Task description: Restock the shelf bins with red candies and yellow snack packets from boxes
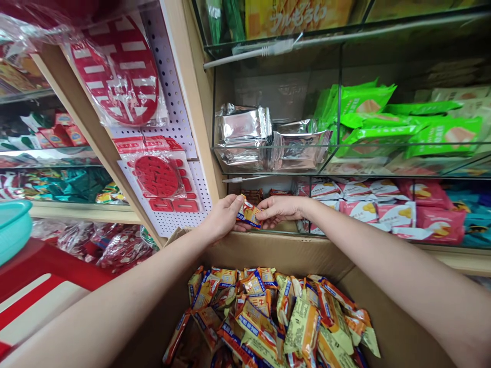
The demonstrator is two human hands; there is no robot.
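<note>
Between my two hands is a small orange, yellow and blue snack packet (pixel 250 213), at the front of the lower shelf compartment. My left hand (pixel 224 217) pinches its left end, thumb on top. The fingers of my right hand (pixel 282 209) close on its right end. Both hands are just above the far wall of an open cardboard box (pixel 276 253). Inside the box lies a loose heap of similar snack packets (pixel 261 322), some turned to their pale yellow backs. Behind my hands, the inside of the compartment is partly hidden.
Above my hands, silver packets (pixel 245 135) and green packets (pixel 383 120) sit in clear-fronted bins. Pink and white packets (pixel 356 204) fill bins to the right. Red paper decorations (pixel 161 176) hang on pegboard at left, near a red stool (pixel 49 266) and a turquoise basin (pixel 13 222).
</note>
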